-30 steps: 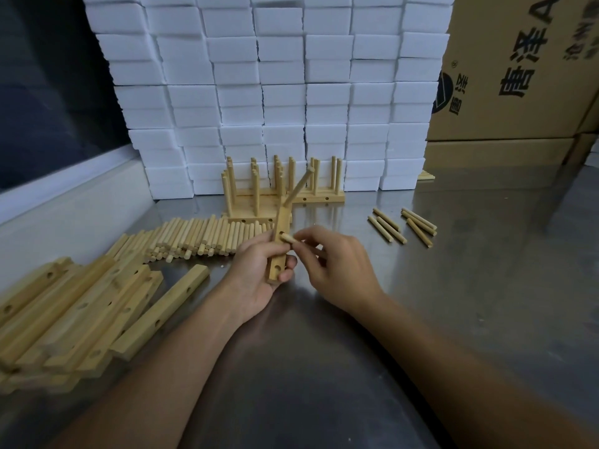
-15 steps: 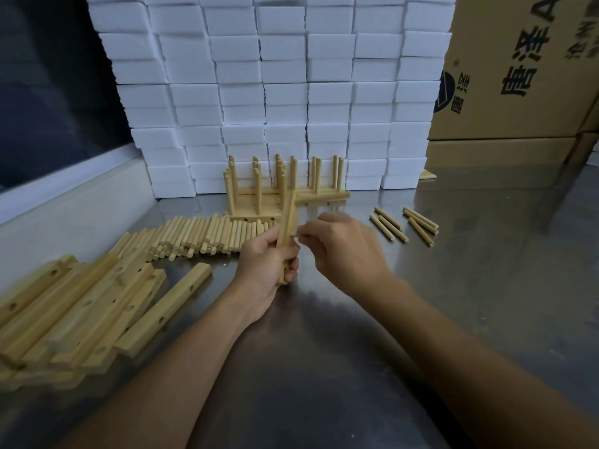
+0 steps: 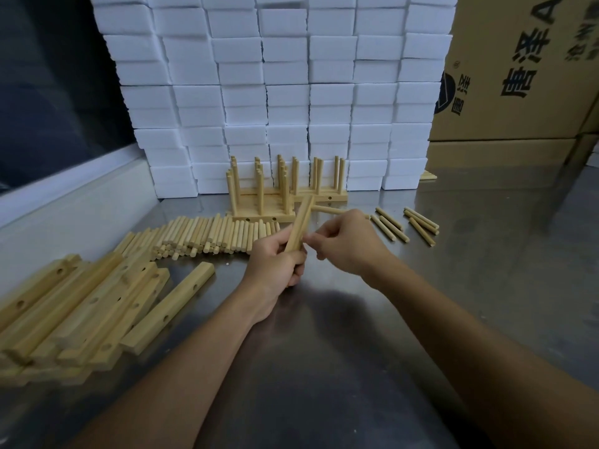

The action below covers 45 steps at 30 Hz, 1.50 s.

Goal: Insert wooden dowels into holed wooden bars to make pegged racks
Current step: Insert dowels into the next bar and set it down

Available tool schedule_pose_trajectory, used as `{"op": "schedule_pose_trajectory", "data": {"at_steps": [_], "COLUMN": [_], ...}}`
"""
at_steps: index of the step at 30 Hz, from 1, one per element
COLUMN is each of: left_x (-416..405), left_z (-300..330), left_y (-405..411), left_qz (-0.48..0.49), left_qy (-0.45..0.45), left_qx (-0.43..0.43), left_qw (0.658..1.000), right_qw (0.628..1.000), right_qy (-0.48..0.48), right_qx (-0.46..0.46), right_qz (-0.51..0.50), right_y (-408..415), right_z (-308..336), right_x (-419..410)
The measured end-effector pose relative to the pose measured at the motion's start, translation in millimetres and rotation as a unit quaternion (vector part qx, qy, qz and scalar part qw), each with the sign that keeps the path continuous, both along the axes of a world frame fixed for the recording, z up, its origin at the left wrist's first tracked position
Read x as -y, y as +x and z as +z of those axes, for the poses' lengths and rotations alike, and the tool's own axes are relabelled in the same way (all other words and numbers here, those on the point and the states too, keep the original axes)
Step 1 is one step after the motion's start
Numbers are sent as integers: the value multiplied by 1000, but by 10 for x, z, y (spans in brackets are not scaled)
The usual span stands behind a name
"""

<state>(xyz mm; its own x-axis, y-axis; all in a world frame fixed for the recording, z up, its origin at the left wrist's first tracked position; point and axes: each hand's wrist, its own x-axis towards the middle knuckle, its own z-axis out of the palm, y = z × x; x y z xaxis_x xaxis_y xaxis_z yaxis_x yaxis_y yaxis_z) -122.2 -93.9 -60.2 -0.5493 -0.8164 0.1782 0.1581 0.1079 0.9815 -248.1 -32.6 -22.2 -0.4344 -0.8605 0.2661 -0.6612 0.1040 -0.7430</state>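
A wall of white foam blocks [image 3: 285, 92] stands behind the steel table [image 3: 486, 286], with finished pegged racks [image 3: 285, 192] at its foot. Holed bars [image 3: 81, 312] are piled at the left, loose dowels [image 3: 207, 234] beside them. The left hand [image 3: 275, 264] grips 1 bar [image 3: 299, 225] above the table; the right hand [image 3: 346, 244] pinches a dowel [image 3: 327, 209] at the bar's side.

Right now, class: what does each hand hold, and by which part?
The left hand grips the wooden bar by its lower end. The right hand seems to pinch a dowel at the bar; its grip is hidden.
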Motion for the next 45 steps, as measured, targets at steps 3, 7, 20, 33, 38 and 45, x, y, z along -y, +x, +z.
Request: {"op": "schedule_pose_trajectory", "data": {"at_steps": [3, 7, 20, 33, 38, 45], "left_x": [7, 17, 28, 133, 149, 145], "left_z": [15, 21, 77, 138, 153, 157], "left_y": [-2, 5, 0, 147, 194, 178], "left_qz": [0, 5, -30, 12, 9, 13], "left_qy": [37, 66, 138, 342, 385, 384], "left_qx": [-21, -33, -78, -230, -272, -271], "left_qw": [999, 997, 987, 911, 882, 883], "right_qw": [964, 917, 971, 993, 1000, 991], "right_qy": [-17, -40, -15, -66, -1, 62], "right_qx": [-267, -397, 222, 94, -9, -80], "right_qz": [7, -21, 89, 36, 12, -92], "right_y": [64, 132, 64, 237, 157, 233], "right_z": [10, -40, 163, -195, -354, -337], "right_x": [-25, -20, -59, 36, 38, 403]}}
